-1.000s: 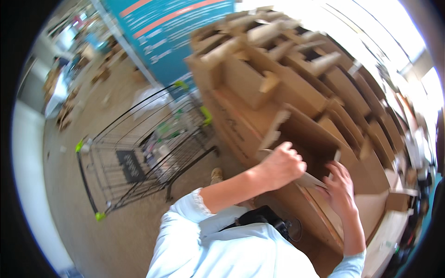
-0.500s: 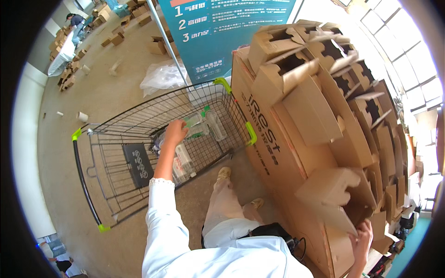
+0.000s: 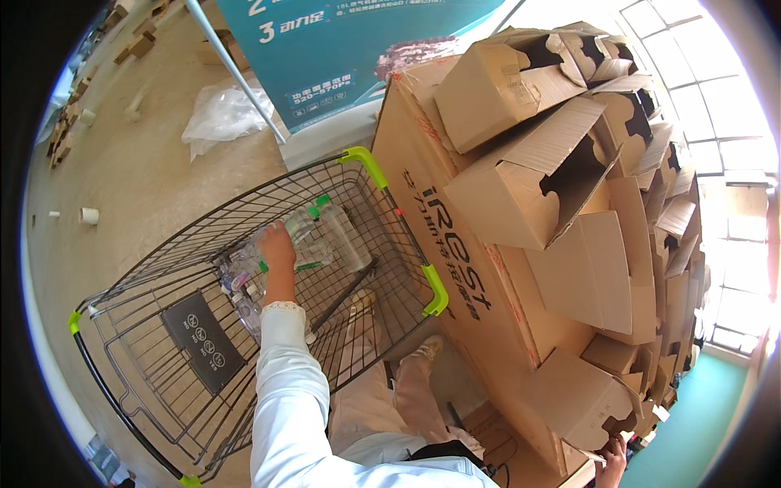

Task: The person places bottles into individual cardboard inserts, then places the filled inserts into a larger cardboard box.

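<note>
Our left hand (image 3: 278, 244) is down inside the shopping cart (image 3: 437, 294), over a loose heap of clear bottles (image 3: 244, 264). Its fingers bend downward among them, but their tips are lost behind the hand, so we cannot tell how far they are closed or whether they have hold of a bottle. Just to its right, on the wire floor, lies a larger clear bottle with a green cap (image 3: 346, 236), apart from the fingers.

Our right hand (image 3: 613, 462) is at the lower right, against the near edge of an open cardboard box (image 3: 573, 398) — touching it, it seems, though we cannot make out how firmly. That box sits on the near end of a long brown carton (image 3: 468, 281), beside other open boxes (image 3: 521, 195).

We judge the bottles light, thin-walled and rather slippery, apt to dent under a hard squeeze; the neck below the cap looks the surest place to hold. The box looks light too, its walls stiff but its cut flaps bendy — better pinched through a wall than by a flap.
</note>
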The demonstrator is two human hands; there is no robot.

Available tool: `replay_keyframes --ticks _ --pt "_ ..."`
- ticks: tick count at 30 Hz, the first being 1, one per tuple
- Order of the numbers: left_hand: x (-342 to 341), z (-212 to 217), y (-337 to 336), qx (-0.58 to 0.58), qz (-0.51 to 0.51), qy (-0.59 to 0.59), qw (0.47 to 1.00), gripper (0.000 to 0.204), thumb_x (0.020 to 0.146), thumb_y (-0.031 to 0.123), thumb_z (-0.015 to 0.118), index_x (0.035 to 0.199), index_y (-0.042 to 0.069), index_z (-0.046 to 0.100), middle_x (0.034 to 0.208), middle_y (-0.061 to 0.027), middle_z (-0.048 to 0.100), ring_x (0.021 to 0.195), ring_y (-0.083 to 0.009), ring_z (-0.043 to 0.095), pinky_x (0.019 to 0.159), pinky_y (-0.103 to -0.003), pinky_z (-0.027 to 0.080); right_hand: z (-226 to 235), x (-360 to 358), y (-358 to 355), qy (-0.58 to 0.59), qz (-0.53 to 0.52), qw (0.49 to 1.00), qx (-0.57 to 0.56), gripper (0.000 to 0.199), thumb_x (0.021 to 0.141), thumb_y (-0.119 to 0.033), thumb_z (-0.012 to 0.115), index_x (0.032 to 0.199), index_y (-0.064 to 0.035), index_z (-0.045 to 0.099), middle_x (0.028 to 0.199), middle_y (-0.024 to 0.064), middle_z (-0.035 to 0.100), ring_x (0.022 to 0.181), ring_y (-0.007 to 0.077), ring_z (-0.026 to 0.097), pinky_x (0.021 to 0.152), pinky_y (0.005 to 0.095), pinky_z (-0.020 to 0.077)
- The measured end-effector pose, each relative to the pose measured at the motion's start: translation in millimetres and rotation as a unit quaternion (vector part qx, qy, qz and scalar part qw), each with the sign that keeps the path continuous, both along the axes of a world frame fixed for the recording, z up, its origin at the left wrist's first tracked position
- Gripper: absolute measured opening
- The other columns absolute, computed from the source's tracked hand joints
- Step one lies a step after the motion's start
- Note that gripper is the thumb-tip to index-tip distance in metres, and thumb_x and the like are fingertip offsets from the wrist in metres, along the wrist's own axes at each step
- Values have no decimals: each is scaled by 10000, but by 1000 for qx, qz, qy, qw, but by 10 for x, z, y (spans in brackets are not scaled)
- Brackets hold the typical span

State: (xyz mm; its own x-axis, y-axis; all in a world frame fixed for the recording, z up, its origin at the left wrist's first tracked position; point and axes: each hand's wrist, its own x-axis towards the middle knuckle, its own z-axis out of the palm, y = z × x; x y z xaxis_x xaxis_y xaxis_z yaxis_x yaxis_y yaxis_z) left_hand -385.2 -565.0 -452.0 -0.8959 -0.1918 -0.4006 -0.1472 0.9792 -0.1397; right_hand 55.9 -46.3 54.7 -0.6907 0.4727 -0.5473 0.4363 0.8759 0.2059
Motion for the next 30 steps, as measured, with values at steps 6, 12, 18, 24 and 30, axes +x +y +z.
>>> replay_keyframes --ticks 6,12,18,24,30 --pt "77 476 161 125 101 -102 982 693 513 301 824 1079 -1 562 1051 -182 620 975 -315 613 810 -417 500 -31 188 73 42 0 999 -12 404 683 58 595 1086 25 611 1331 245 447 1266 398 387 1031 425 362" --pt "752 1143 86 302 124 -28 945 492 506 300 768 862 -23 661 876 -174 677 815 -294 660 709 -387 508 -194 411 58 174 2 985 -17 235 664 -178 617 767 23 683 937 180 612 1055 370 521 876 420 442" --pt "1410 2120 134 708 262 128 643 473 777 396 687 1063 32 587 831 -74 638 736 -200 627 621 -357 499 -189 513 147 226 90 968 -60 125 577 -95 668 607 -6 586 719 132 562 871 341 533 750 411 458" --pt "1772 4302 1943 965 -34 -109 237 814 772 516 668 1316 23 315 1051 -175 513 922 -291 516 743 -431 501 -209 351 523 248 217 933 -145 182 691 -98 666 597 -48 520 659 80 510 787 278 493 708 353 460" --pt "2537 5353 4228 874 -326 -225 280 728 663 287 759 1235 26 392 1104 -136 548 979 -302 562 763 -376 502 -411 532 641 361 215 895 -148 110 706 -135 626 627 -76 577 646 19 511 810 203 477 665 281 460"
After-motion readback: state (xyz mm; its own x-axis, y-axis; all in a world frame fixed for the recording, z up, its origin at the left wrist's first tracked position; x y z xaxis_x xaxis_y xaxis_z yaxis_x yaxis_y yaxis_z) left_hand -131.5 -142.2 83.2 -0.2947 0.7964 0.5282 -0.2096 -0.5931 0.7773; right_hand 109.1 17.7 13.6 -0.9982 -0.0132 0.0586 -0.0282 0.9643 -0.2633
